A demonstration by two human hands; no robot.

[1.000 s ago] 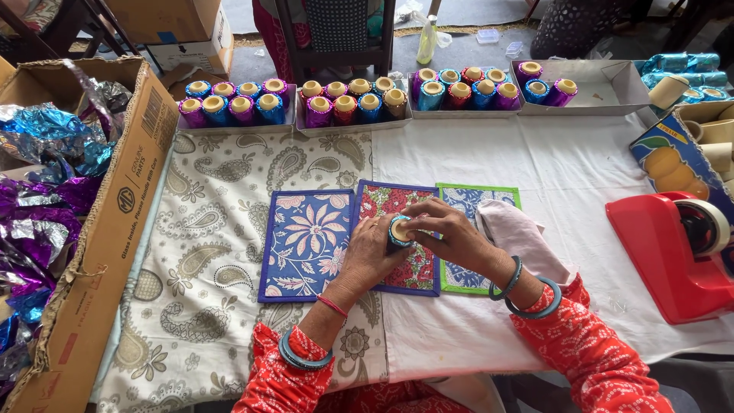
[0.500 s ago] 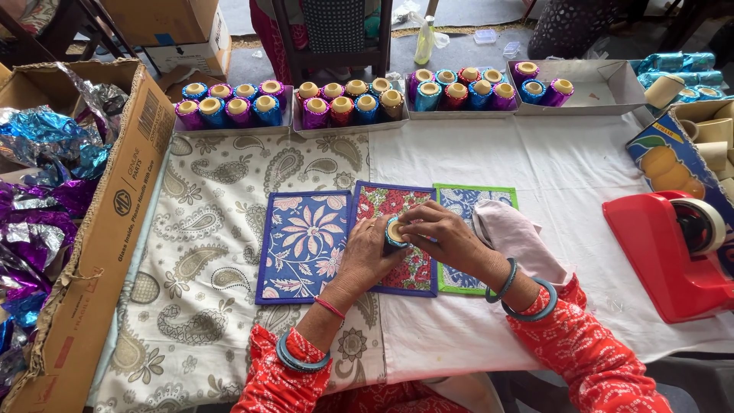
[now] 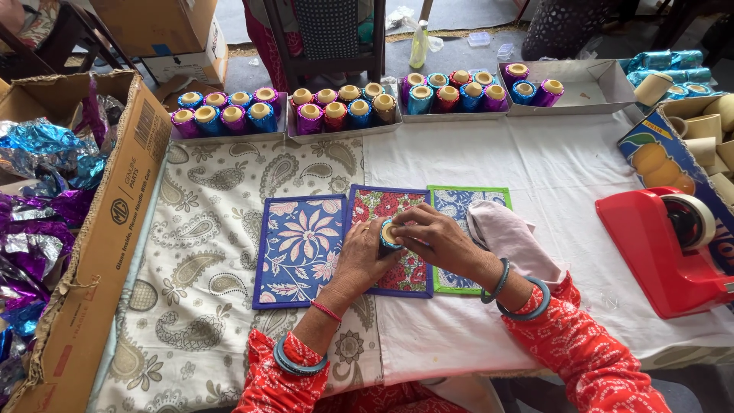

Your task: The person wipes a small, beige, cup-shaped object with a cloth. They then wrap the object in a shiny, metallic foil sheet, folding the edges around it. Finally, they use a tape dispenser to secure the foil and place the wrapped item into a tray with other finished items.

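At table centre: both hands are meeting over the red floral mat (image 3: 397, 264), the middle of three.
Spool (image 3: 390, 233): a small foil-covered spool is sitting between the two hands, over the red mat's upper half; its pale round end is facing up toward the camera, so its long axis is running roughly upright, tilted slightly toward the person.
Left hand (image 3: 359, 260): it is coming in from below and left, fingers curled and pressing on the spool's left side, thumb near the rim.
Right hand (image 3: 436, 241): it is reaching in from the right, fingers close together and bent over the spool's right side, pinching it against the left hand.
Nearer hand: neither, since both are touching the spool, one on each side.
Blue mat (image 3: 298, 248): lying just left of the left hand.
Green mat (image 3: 459, 206): lying partly under the right wrist, with a pink cloth (image 3: 508, 237) on it.
Tape dispenser (image 3: 669, 245): standing well apart, at right.
Trays (image 3: 344, 130): rows of finished spools are standing along the far edge.
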